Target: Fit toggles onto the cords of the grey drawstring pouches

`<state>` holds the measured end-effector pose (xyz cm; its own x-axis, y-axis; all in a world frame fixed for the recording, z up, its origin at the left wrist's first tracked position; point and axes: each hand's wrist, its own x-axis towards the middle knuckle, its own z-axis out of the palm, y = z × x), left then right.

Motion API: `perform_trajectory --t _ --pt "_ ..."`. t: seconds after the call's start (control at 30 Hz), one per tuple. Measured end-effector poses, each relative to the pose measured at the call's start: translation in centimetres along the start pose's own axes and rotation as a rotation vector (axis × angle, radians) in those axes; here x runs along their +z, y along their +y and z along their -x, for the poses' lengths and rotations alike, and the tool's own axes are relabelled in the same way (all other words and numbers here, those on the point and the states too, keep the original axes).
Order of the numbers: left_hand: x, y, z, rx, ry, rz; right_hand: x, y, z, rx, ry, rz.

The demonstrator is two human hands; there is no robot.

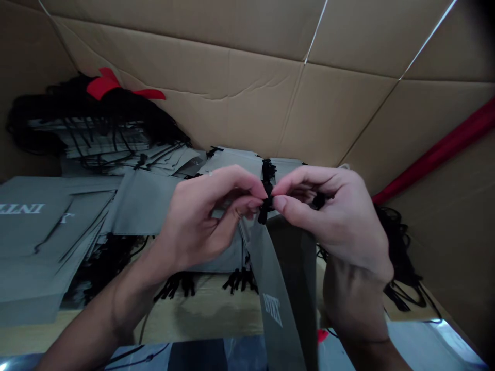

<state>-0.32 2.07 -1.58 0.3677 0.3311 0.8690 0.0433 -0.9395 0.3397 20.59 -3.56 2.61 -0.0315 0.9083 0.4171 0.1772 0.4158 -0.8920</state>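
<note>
Both hands meet in the middle of the view over a grey drawstring bag [270, 278] with white lettering. My left hand [209, 216] pinches a black cord [265, 214] between thumb and forefinger, close to a knot at the bag's top corner. From the other side, my right hand [328, 211] grips the same cord with thumb and forefinger, the fingertips almost touching the left ones. The bag hangs below the fingers, its dark inner side partly showing. Its lower end runs past the bottom edge.
Stacks of flat grey bags [143, 201] with black cord ends cover the wooden table [216, 299]. A bundle of black cords [154, 116] with a red strip [104, 85] lies at back left. More black cord [398, 247] sits at right. Cardboard walls [247, 82] rise behind.
</note>
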Motion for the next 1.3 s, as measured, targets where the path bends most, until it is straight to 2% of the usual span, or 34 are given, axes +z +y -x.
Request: perform_trajectory --t 0.07,0.17,0.37,0.53,0.67,0.83,1.1,1.17,1.3 --pt "-0.6 0.1 0.1 0.099 -0.063 -0.182 0.1 -0.2 0.3 -0.028 0.046 0.072" --pt "-1.2 0.7 0.5 0.180 -0.094 -0.372 0.6 -0.4 0.9 -0.079 0.094 0.183" --pt "-0.6 1.6 0.5 0.287 -0.097 -0.442 1.4 -0.5 2.1 -0.207 0.154 0.327" --pt "-0.3 1.0 0.5 0.155 -0.056 -0.333 1.4 -0.3 2.3 -0.301 0.170 0.365" --pt "-0.6 0.5 0.3 0.103 -0.033 -0.253 1.6 0.2 2.1 -0.319 0.176 0.320" --pt "-0.7 0.1 0.1 0.059 -0.025 -0.077 1.5 0.2 1.6 -0.255 0.141 0.209" --pt "0.2 -0.1 -0.2 -0.153 0.002 0.379 0.4 0.4 0.1 -0.107 -0.023 -0.032" --pt "0.1 -0.4 -0.3 -0.100 0.003 0.302 0.2 0.4 0.0 -0.102 0.012 0.010" --pt "-0.6 -0.5 0.0 0.170 -0.028 -0.202 0.3 0.2 0.6 -0.164 0.133 0.203"
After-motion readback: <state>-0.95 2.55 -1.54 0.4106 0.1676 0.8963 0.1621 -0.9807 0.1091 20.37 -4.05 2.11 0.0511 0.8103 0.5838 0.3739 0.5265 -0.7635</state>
